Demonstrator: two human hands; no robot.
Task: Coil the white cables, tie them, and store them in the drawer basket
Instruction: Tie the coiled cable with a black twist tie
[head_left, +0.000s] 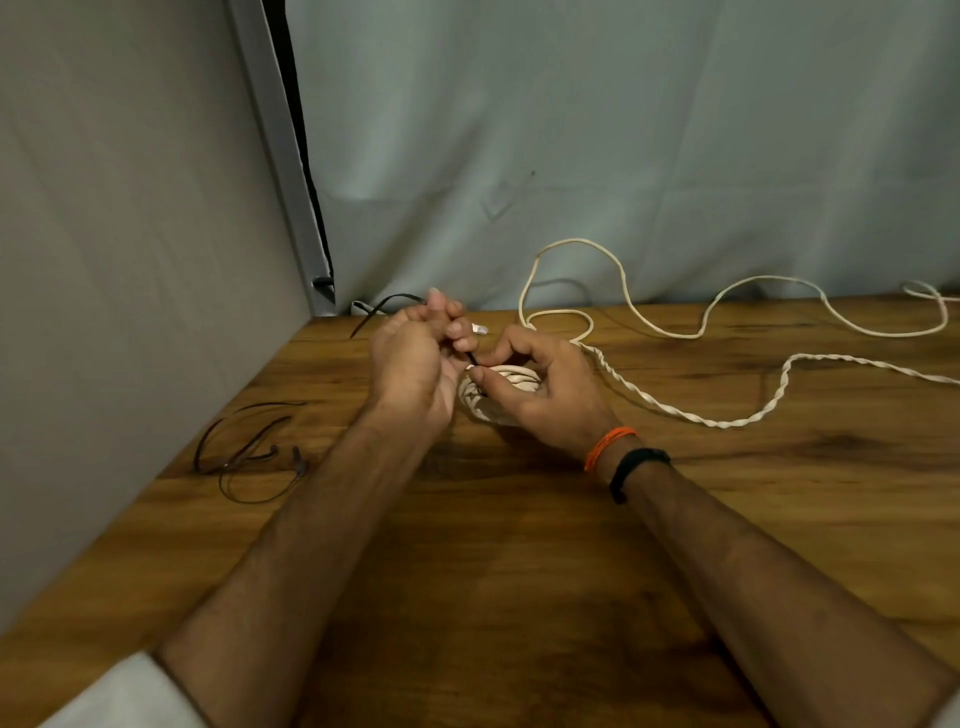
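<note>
Wood-grain boards of a brown bench (519, 597) fill the lower view, with a pale grey cloth backdrop (623, 130) hanging behind and a grey panel (130, 234) closing the left side. Near the middle of the bench, the coiled white cable (493, 389) sits between both hands as a small tight bundle. The right hand (540, 384) curls around the coil from the right, fingers bent over its top and thumb pressed to its near side. The left hand (415, 358) has its fingers closed together, pinching a thin black cable tie (387, 306) whose loose tail arcs away to the left; a short black stretch of it runs down to the coil between the two hands. A clear plug end (480, 329) of the cable shows just beyond the left fingers. From the coil, a twisted white cable (727, 422) trails off to the right, and a plain white cable (675, 332) loops along the back edge. More black ties (244, 452) lie at the left of the bench, well apart from the hands. The right wrist wears an orange thread (608, 444) and a black band (636, 470).
</note>
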